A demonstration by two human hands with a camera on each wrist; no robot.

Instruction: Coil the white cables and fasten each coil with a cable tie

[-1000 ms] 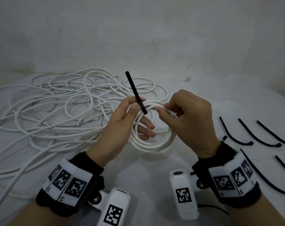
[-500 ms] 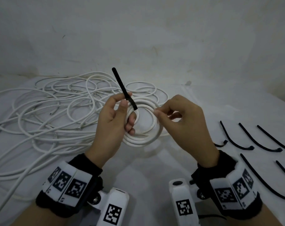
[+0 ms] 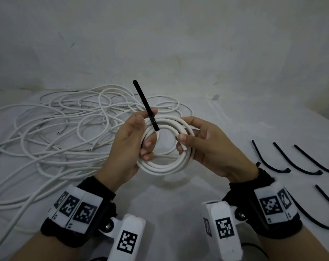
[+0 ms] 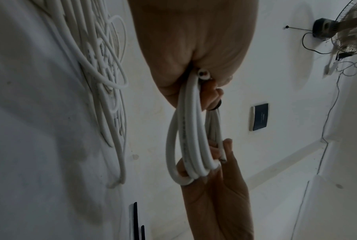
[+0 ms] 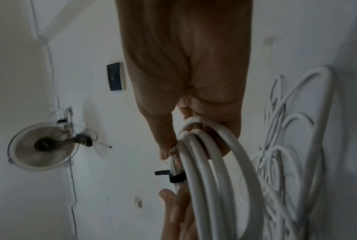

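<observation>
Far left of the head view, the loose white cables (image 3: 47, 129) sprawl in a tangle over the worktop (image 3: 169, 200) — light stuff, springy, looks like it wants to uncurl the sec you let go, and prob a bit slick on that smooth jacket.

Moving in toward centre: left hand (image 3: 129, 146) is up off the worktop, thumb and forefinger pinching the black cable tie (image 3: 146, 108) right where it crosses the top-left arc of the coil (image 3: 165, 147), other fingers hooked through the middle of the ring. The tie's free tail sticks up and to the upper left, stiff enough to stand on its own. In the right wrist view the tie already wraps the strands as a band, so I'd judge it threaded — how tight, can't tell.

Centre: the coil itself, several turns, held in the air between both hands.

Right of centre: right hand (image 3: 207, 146) curled round the coil's right side, thumb on top, fingers under, a cut cable end poking out by the fingertips. Best grip for cinching, imo — the bundled strands either side of the tie, not one strand.

Far right: spare cable ties (image 3: 269, 161) laid out on the worktop.
</observation>
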